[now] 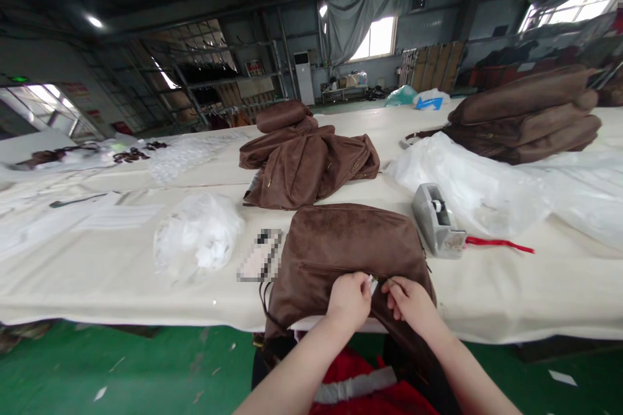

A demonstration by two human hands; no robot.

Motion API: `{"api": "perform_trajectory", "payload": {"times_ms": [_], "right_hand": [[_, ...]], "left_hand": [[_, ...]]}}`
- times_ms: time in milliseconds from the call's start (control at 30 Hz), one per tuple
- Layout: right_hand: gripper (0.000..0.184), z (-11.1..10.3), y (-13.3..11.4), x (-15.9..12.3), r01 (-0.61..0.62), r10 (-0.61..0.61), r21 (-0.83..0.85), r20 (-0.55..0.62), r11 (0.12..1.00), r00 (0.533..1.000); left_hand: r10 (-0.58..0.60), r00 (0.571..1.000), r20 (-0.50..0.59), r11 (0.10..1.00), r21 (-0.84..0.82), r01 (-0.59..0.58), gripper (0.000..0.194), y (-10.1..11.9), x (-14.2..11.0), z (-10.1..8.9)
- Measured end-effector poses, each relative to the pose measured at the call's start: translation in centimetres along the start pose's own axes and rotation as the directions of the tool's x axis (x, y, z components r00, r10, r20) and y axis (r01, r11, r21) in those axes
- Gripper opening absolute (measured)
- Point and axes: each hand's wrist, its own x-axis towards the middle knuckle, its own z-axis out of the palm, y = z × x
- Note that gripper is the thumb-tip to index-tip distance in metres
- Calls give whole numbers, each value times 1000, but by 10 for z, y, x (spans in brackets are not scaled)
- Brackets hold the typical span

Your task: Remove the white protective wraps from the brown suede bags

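A brown leather-like bag [355, 237] lies in front of me at the table's near edge, with a zipper running across its face. Between its closed fingers my left hand [349, 299] pinches a small white tag [373, 284] beside the zipper. Just to the right, my right hand [409, 300] rests at the bag with fingers curled and thumb pressed in. Whatever its fingertips hold is too small to make out. A thin dark strap [265, 298] hangs from the bag's left side.
A grey tape dispenser [435, 224] and red strip [501, 244] lie right of the bag. A phone [260, 256] and clear plastic bag [197, 233] are at left. More brown bags [306, 165] lie behind; another brown pile [525, 117] stands beyond plastic sheeting [477, 175].
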Motion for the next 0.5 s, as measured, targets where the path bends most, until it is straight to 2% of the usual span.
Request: {"api": "perform_trajectory", "payload": {"times_ms": [167,300,400,500], "right_hand": [[24,2,2,2,-27,26,56,14,998,1000],[30,10,-8,3,-41,29,168,77,985,997],[28,21,-12,2,-36,25,261,45,965,999],[21,28,-14,0,6,6,276,-41,961,999]], "left_hand": [[-21,998,51,977,-210,32,26,-12,3,-4],[-37,988,150,891,-443,100,25,-18,5,1],[-16,989,144,898,-433,78,24,-19,4,1],[14,998,60,960,-279,3,25,-14,-2,-5]]}}
